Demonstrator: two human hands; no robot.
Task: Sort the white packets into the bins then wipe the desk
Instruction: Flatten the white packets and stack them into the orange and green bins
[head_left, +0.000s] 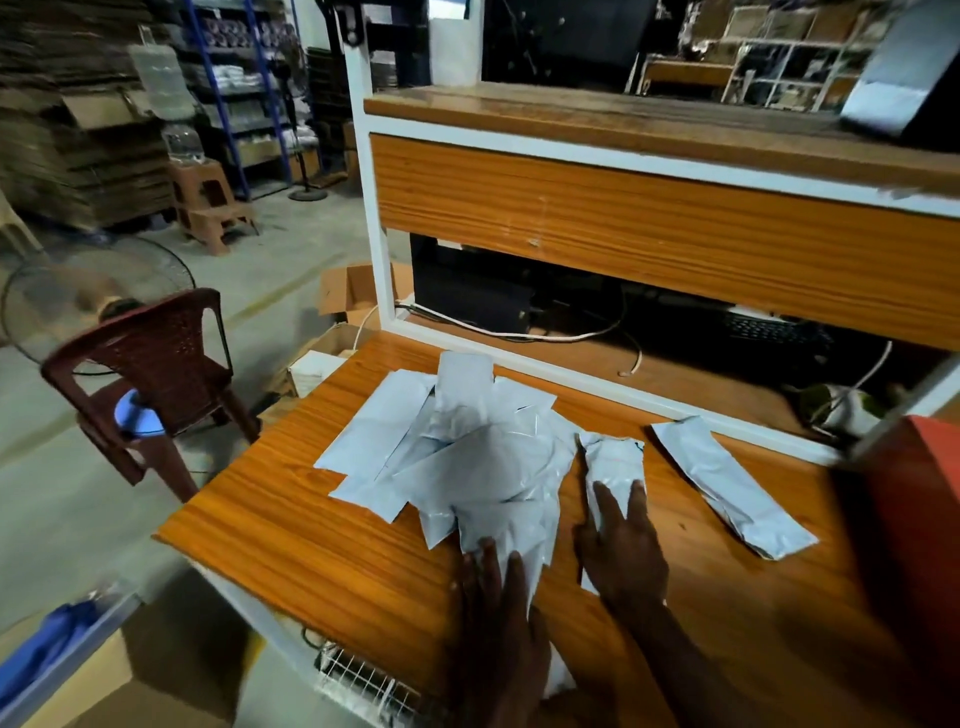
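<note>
Pressing flat, straight-fingered, the left hand (498, 587) on the heaped white plastic packets (467, 457) and right hand (621, 551) on one beside it could slide slippery ones off the orange wood-grain desk (311, 530).

red box-like object (919, 519): cut by right edge | pile of white plastic packets (467, 467): lower ones hidden | blue bin (47, 654): blurred, cropped

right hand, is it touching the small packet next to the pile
Touching. The head view shows the right hand lying flat with straight fingers on the near end of the small packet on the desk.
</note>
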